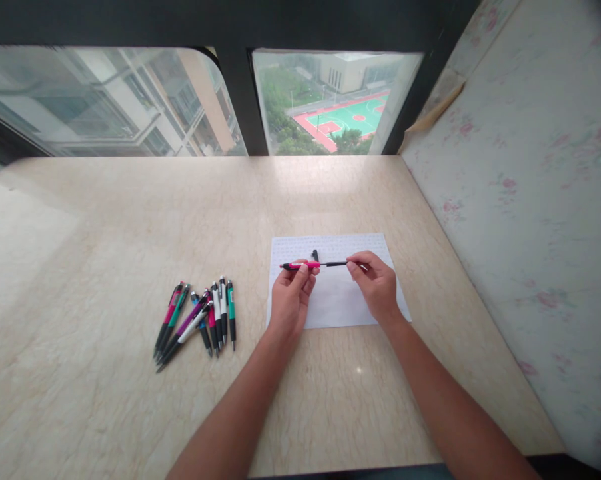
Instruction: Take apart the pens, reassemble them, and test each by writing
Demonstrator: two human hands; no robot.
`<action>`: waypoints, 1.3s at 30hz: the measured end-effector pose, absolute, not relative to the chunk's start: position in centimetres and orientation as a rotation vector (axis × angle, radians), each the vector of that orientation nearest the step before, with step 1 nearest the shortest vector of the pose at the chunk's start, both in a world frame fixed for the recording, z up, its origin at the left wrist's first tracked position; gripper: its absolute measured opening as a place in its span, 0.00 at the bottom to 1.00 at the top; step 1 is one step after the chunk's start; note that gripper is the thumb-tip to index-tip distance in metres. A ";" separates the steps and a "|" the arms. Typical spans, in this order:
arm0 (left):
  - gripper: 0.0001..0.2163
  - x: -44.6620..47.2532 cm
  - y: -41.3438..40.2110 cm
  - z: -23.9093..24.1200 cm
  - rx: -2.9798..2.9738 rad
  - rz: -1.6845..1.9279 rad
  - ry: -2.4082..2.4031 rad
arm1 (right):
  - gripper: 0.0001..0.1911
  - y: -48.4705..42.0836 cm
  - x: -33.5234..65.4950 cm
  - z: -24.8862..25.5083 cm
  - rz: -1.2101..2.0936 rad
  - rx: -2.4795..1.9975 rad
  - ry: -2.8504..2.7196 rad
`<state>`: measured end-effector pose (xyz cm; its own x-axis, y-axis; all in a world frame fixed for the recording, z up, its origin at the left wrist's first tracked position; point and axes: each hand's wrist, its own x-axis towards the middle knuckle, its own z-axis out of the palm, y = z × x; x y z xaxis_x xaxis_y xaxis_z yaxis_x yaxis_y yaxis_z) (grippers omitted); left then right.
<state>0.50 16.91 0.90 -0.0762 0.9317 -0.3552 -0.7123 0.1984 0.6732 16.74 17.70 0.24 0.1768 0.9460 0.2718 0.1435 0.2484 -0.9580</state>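
Observation:
My left hand (291, 298) grips the pink barrel of a pen (300, 265), held level over a white sheet of paper (335, 300). My right hand (375, 283) pinches the thin black refill (334, 264) that sticks out of the barrel's right end. A small black part (315, 255) lies on the paper just behind the pen. To the left, on the tabletop, lies a loose pile of several pens (200, 320) in pink, green, purple, white and black.
The beige marble-look table (130, 233) runs to a window at the back. A wall covered in pale floral paper (530, 200) stands along the right side. The table's near edge is at the bottom of the view.

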 end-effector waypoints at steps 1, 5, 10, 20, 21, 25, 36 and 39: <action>0.10 0.6 16.8 0.9 0.325 1.384 0.894 | 0.04 17.6 16.6 0.3 0.820 -1.178 -1.282; 0.10 0.8 16.6 0.7 0.333 1.371 0.905 | 0.05 17.4 16.4 0.3 0.835 -1.210 -1.294; 0.11 0.8 16.7 0.7 0.348 1.368 0.894 | 0.06 17.4 16.4 0.3 0.891 -1.218 -1.298; 0.11 1.0 16.5 0.9 0.389 1.340 0.910 | 0.16 17.5 16.7 -0.2 0.928 -1.309 -1.275; 0.11 1.0 16.5 0.9 0.398 1.333 0.911 | 0.19 17.6 16.8 -0.3 0.933 -1.321 -1.264; 0.11 1.2 16.3 0.9 0.423 1.314 0.909 | 0.23 17.6 17.0 -0.4 0.995 -1.256 -1.245; 0.12 1.1 16.5 1.0 0.420 1.330 0.926 | 0.22 17.4 17.0 -0.5 0.952 -1.324 -1.321; 0.12 1.1 16.4 0.9 0.429 1.326 0.926 | 0.19 17.5 17.0 -0.3 1.006 -1.239 -1.331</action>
